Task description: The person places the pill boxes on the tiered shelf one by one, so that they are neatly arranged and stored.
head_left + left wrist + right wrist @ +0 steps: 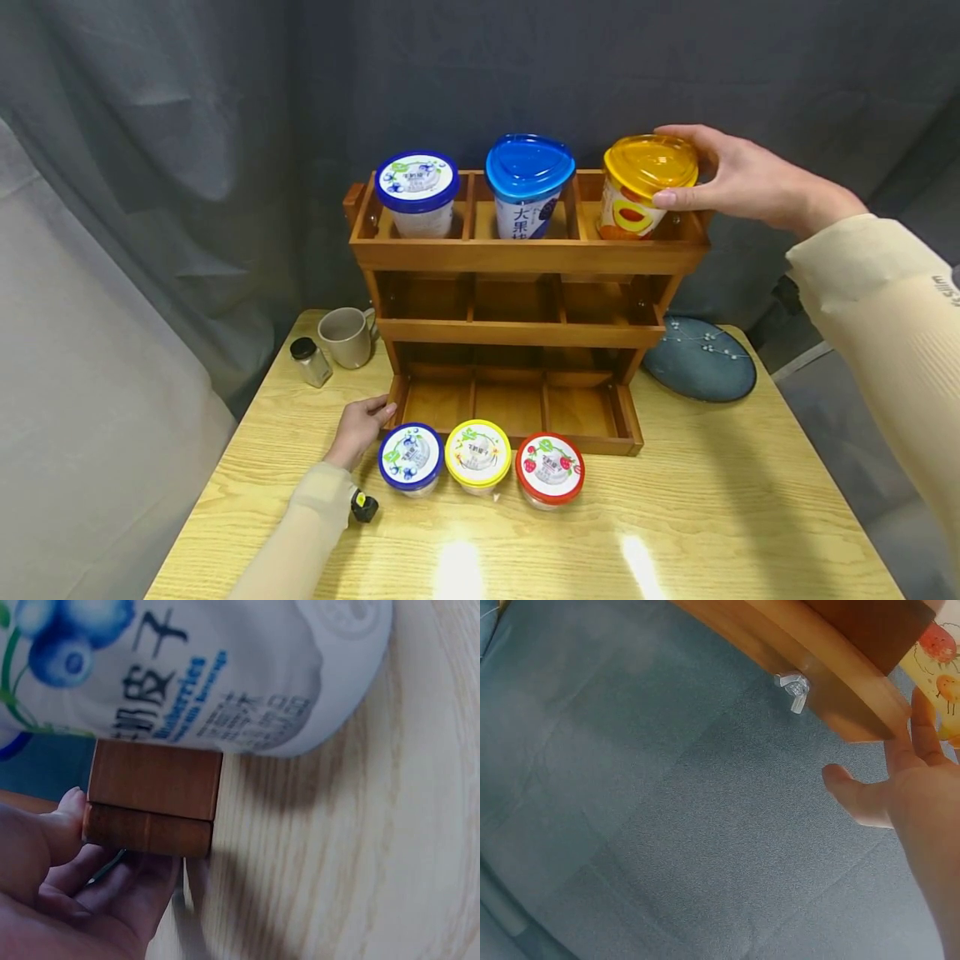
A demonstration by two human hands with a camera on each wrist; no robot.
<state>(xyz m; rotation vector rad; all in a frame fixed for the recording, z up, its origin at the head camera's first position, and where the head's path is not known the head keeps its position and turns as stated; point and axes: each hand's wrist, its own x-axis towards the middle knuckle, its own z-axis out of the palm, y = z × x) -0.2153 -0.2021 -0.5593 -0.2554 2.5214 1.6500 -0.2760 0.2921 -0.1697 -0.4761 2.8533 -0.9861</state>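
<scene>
My right hand [738, 175] grips a yellow-lidded cup [627, 215] with a peach picture, thumb at the front, in the right compartment of the top tier of a wooden three-tier rack [525, 257]. A blue-lidded cup [525, 218] stands in the middle compartment, and a round tub with a dark blue lid [417, 180] in the left. My left hand [358, 433] holds the rack's lower left corner, thumb on one side and fingers on the other in the left wrist view. Close to it stands a blueberry tub [247, 667]. In the right wrist view, the gripped cup [945, 686] is mostly cut off.
Before the rack stand a yellow-lidded tub [477, 454] and a red-lidded tub [550, 469]. Left of it are a mug [347, 337] and a black-capped jar [311, 363]. A dark blue plate [701, 358] lies to the right. Grey cloth [600, 67] hangs behind.
</scene>
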